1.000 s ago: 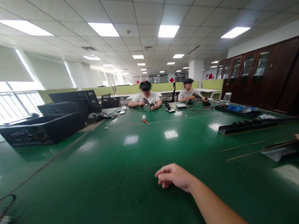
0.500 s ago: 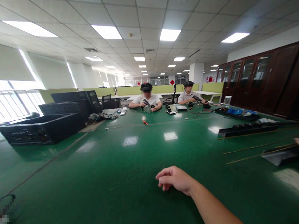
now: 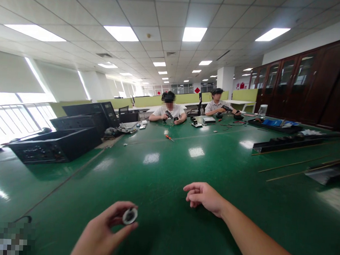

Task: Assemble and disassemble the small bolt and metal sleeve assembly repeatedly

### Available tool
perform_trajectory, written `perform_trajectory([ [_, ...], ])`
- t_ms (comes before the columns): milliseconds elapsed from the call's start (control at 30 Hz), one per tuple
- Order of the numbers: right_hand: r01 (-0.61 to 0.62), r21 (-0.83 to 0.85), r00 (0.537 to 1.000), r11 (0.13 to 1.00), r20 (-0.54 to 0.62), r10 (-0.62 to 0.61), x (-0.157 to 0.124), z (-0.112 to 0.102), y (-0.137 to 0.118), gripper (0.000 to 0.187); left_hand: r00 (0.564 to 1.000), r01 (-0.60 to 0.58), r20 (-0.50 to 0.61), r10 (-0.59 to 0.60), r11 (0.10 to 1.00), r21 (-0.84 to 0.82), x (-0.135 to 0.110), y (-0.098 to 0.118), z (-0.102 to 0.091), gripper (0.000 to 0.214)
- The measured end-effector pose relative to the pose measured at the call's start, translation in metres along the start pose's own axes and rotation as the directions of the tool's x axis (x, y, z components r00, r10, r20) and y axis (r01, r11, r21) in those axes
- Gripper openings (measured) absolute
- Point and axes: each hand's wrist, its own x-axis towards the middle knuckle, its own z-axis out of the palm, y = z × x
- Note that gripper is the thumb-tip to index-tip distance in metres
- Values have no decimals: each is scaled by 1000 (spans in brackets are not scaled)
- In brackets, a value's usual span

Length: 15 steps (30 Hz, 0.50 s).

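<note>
My left hand [image 3: 103, 231] is raised over the near edge of the green table [image 3: 157, 179]. Its thumb and fingers pinch a small round black-and-silver part [image 3: 129, 216]. My right hand [image 3: 203, 197] hovers just above the table a little farther in. Its fingers are loosely curled with nothing in them. Bare table surface lies beneath both hands.
Black equipment cases [image 3: 60, 138] stand at the left. Black trays and thin rods [image 3: 292, 144] lie at the right. A red-handled screwdriver [image 3: 169, 137] lies mid-table. Two people [image 3: 167, 109] sit at the far end with tools. Dark wooden cabinets [image 3: 302, 87] line the right wall.
My left hand has come up into view from below, pinching the small round part. My right hand has stayed almost in place.
</note>
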Motion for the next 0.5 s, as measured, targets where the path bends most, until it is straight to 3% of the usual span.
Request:
perform_trajectory([
  [33,46,-18,999,999,-17,-47,2,-1,2,45,994,-27,106,29,999,-21,10,12,16,31],
  [100,121,-85,991,989,-37,-125,4,-4,5,54,975,-101,196,104,995,-27,27,34,49,26],
  [167,173,-195,983,966,-35,-183,4,-5,7,59,963,-171,206,174,985,-32,38,44,77,28],
  [233,216,-321,973,922,-9,-231,1,-3,6,62,951,-233,196,241,970,-66,43,39,96,29],
  [367,224,-561,965,797,11,-263,-7,6,2,54,958,-247,114,262,960,-129,47,9,110,36],
  [500,210,-656,959,725,-7,-284,-11,17,-1,43,968,-233,61,242,964,-130,47,-3,113,30],
])
